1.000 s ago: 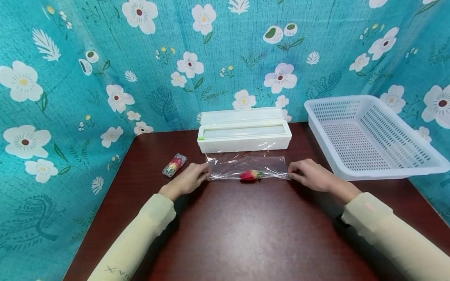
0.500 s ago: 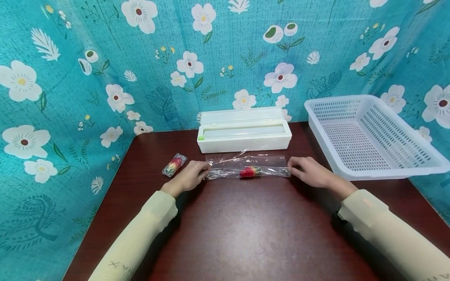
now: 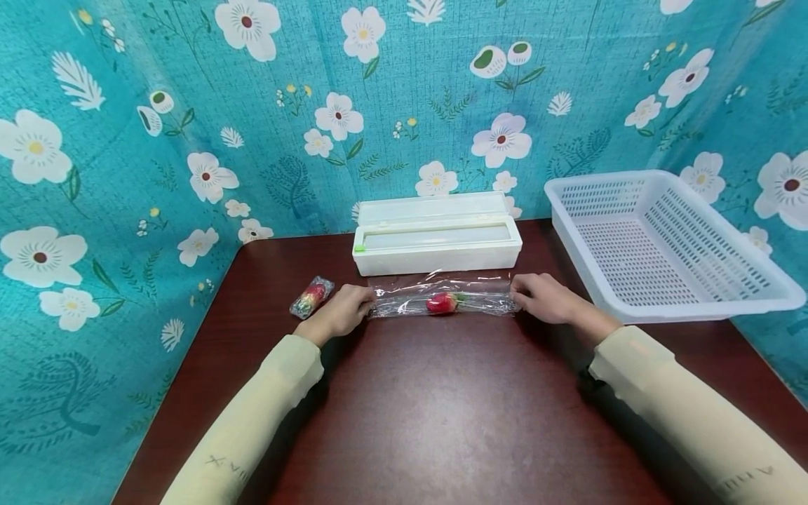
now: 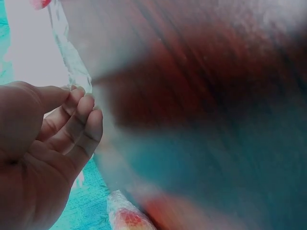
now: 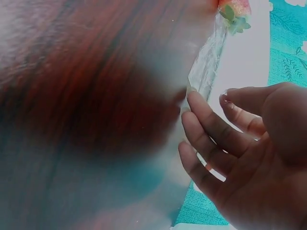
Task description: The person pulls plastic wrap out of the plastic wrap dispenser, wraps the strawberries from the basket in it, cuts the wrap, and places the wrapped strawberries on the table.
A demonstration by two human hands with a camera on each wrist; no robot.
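Note:
A red strawberry (image 3: 442,303) with a green leafy top lies in a strip of clear cling film (image 3: 404,305) on the table. At the strip's left end my left hand (image 3: 346,308) pinches the film. Thumb and index fingertips meet there in the left wrist view. My right hand (image 3: 544,298) pinches the opposite end, its thumb close to the index fingertip and the other fingers loosely bent in the right wrist view. Some film lies flat behind the strawberry. Another strawberry (image 3: 312,297), wrapped in film, rests just left of my left hand.
Behind the film stands a long white cling film dispenser (image 3: 438,261) with its lid raised. A white perforated plastic basket (image 3: 701,308) sits at the right. A flowered turquoise curtain (image 3: 404,91) hangs behind the dark wooden table (image 3: 435,421).
Both hands have shifted slightly away from me, toward the dispenser, along with the film's near edge. The strawberry has turned inside the film and moved a little back and left.

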